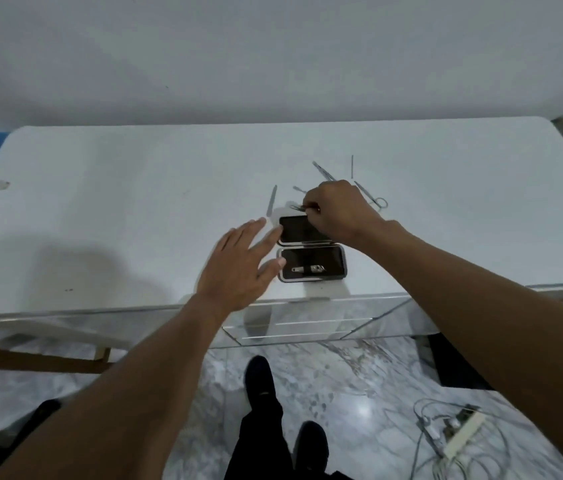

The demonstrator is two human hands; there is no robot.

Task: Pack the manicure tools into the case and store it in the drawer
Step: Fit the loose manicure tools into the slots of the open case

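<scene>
Black-lined and lying open near the front edge of the white bench, the manicure case is holding a nail clipper in its near half. The left hand is resting spread against its left side, while the right hand is pinching a small metal tool above the far half. Scissors and a nail file are lying beyond.

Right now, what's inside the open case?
The near half of the case holds one nail clipper. The far half looks bare where visible, but the right hand, pinching a small metal tool, covers its right corner.
</scene>
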